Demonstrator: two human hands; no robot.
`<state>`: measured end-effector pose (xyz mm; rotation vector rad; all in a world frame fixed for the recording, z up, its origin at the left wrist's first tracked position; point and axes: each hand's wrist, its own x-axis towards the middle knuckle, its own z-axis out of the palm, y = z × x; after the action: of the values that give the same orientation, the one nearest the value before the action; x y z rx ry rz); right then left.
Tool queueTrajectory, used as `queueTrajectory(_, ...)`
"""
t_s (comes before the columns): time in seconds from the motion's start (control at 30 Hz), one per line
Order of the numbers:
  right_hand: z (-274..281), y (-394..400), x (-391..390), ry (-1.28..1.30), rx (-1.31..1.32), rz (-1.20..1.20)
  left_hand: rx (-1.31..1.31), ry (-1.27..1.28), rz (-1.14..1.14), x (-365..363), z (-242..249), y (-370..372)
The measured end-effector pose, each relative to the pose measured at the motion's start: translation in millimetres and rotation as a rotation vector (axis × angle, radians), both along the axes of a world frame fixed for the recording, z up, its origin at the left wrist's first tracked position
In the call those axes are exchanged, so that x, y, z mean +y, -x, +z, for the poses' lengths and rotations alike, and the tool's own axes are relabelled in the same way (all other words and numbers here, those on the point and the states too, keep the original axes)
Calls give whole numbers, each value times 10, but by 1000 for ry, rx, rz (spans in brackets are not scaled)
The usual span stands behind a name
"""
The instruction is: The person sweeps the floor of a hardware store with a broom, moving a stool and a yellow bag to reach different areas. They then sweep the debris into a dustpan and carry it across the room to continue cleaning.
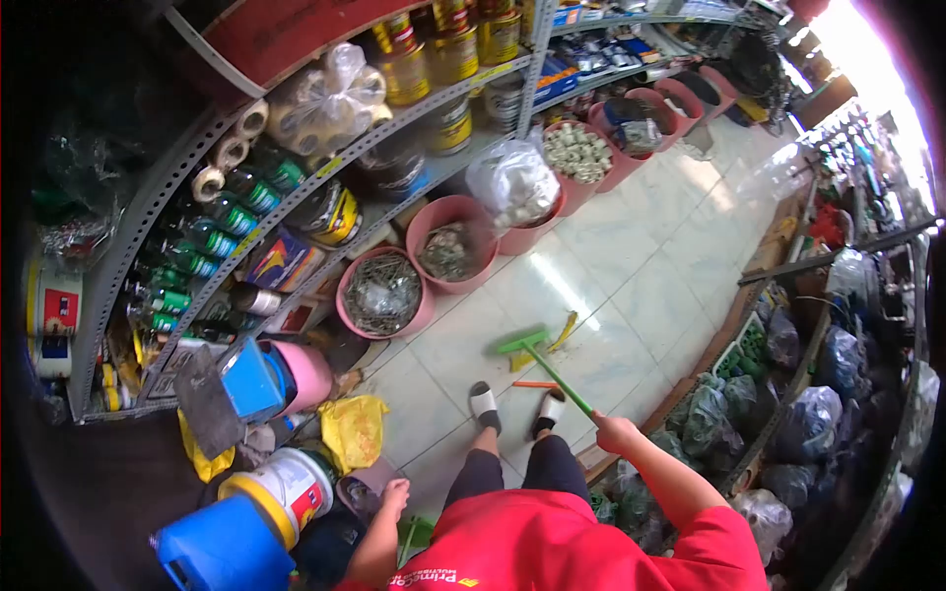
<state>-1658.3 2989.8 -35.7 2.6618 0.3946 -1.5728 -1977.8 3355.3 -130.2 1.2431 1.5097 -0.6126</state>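
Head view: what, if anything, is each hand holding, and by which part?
The right hand grips the green broom by its handle, well away from the head. The left hand is curled; whether it holds anything cannot be told.

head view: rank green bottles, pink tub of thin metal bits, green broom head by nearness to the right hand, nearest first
1. Green broom head: ahead-left of the right hand
2. Pink tub: farther left, before the shelf
3. Green bottles: farthest left, on the shelf
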Motion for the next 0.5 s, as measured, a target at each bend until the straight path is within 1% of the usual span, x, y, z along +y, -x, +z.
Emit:
queueTrajectory(0.03,140,-63,22,9,-46,92,17,-6,3,-18,-9,20)
queueTrajectory(0.07,463,-144,235,34,-28,72,11,1,0,-42,-32,77)
queueTrajectory(0.13,454,-227,515,11,-66,117,5,-9,26,-90,-73,242)
queueTrajectory(0.2,265,-314,713,-39,-98,157,-13,-4,34,-182,-209,439)
queueTrajectory(0.23,10,-340,807,-68,-107,163,-15,-5,50,-253,-208,585)
queueTrajectory(0.27,-293,-356,906,-98,-114,173,5,-24,14,-346,79,481)
queueTrajectory(0.3,-724,-324,851,-117,-122,194,-19,-93,-1,-463,-41,688)
queueTrajectory(0.33,-1012,-250,706,-86,-128,231,-34,-161,-28,-557,-245,900)
queueTrajectory(0.37,-1181,-129,546,-52,-132,255,-45,-225,-70,-618,-324,1147)
queueTrajectory(0.4,-1072,-1,379,9,-98,258,-8,-189,-61,-702,-262,1301)
queueTrajectory(0.43,-846,66,256,67,-74,268,21,-159,-44,-766,-240,1357)
queueTrajectory(0.47,-811,162,14,111,-70,270,48,-129,-16,-876,-185,1452)
queueTrajectory(0.5,-962,245,-348,174,-48,339,68,-217,-6,-999,-307,1658)
